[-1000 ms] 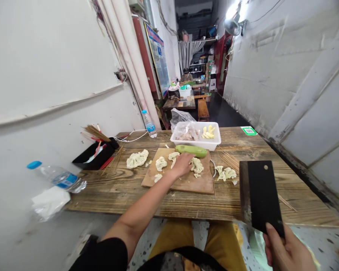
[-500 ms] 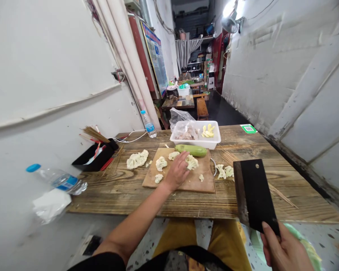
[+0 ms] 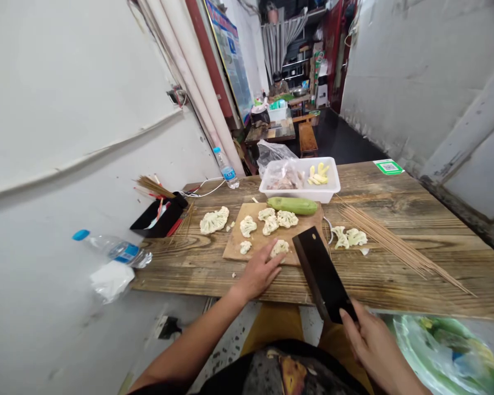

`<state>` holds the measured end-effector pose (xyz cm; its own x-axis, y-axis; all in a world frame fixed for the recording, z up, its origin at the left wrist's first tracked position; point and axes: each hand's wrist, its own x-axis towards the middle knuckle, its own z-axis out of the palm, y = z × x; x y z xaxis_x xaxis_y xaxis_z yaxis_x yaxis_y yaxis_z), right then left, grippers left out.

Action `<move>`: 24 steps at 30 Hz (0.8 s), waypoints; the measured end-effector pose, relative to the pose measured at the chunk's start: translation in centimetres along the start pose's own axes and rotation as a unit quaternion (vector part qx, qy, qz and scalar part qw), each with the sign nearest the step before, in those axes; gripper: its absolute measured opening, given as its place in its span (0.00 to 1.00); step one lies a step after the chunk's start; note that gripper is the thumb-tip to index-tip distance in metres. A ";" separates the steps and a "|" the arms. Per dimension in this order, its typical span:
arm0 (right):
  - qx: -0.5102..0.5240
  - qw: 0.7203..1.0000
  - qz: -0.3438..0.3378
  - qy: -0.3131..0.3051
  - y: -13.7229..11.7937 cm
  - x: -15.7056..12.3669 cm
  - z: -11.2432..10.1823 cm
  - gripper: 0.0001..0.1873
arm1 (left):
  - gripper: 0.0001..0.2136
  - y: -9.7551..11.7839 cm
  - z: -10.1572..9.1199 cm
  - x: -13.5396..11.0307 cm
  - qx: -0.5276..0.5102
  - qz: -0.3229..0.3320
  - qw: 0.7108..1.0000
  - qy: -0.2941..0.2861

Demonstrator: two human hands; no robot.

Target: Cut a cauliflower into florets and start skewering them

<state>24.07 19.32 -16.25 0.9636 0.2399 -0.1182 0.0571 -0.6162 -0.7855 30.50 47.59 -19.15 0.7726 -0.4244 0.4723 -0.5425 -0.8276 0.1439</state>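
1. Swung inward since earlier: a broad black metal cleaver point(image 3: 323, 277), gripped by the right hand's point(image 3: 366, 334) fingers.
2. Left hand's point(image 3: 258, 274) fingers, loosely spread, touch a creamy-white cauliflower floret point(image 3: 280, 248) near the brown wooden board's point(image 3: 251, 209) front edge, leaving cleaver and floret close.

Wooden table point(image 3: 395, 192), surface load.
Relative to right hand point(image 3: 366, 337)'s grip: cutting board point(image 3: 258, 233) ahead-left; white tub point(image 3: 313, 196) beyond it; cauliflower pieces point(image 3: 356, 237) ahead; skewers point(image 3: 389, 240) ahead-right; upright blue-capped bottle point(image 3: 229, 173) far ahead-left.
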 end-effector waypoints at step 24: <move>-0.292 0.951 -0.050 -0.088 -2.5 1.4 0.0 0.15 | 0.16 -2.0 4.1 1.7 -0.252 -0.218 0.938 0.096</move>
<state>25.32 21.20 -14.44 0.8904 0.4085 -0.2007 0.3300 -0.8832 -0.3334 34.25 46.97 -22.16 0.9103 0.0279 0.4130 -0.3127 -0.6074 0.7303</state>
